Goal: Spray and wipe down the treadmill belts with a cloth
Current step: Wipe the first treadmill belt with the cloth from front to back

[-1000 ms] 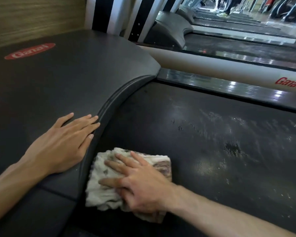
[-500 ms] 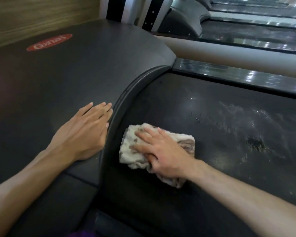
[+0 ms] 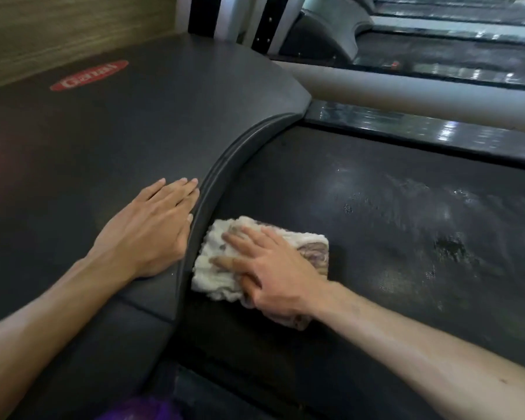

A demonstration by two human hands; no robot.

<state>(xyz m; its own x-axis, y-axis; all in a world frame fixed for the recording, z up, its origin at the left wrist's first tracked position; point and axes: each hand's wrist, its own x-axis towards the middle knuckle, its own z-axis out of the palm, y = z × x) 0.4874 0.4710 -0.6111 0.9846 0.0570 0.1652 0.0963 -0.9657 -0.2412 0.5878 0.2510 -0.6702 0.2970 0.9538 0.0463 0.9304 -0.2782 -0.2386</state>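
Note:
A folded, dirty white cloth (image 3: 300, 242) lies on the black treadmill belt (image 3: 406, 237), right against the curved edge of the dark motor cover (image 3: 119, 140). My right hand (image 3: 270, 274) presses flat on the cloth with straight, spread fingers. My left hand (image 3: 152, 228) rests flat on the motor cover, its fingertips at the curved rim beside the cloth. The belt shows damp, shiny streaks to the right of the cloth. No spray bottle is in view.
A glossy side rail (image 3: 406, 131) and a grey frame bar (image 3: 406, 92) border the belt's far side. Another treadmill (image 3: 437, 53) stands beyond. A wooden wall (image 3: 58, 28) rises behind the cover. Something purple (image 3: 140, 410) shows at the bottom edge.
My right hand has slid the cloth along the belt beside the curved cover rim. The view has tilted down. My left hand stays flat on the cover.

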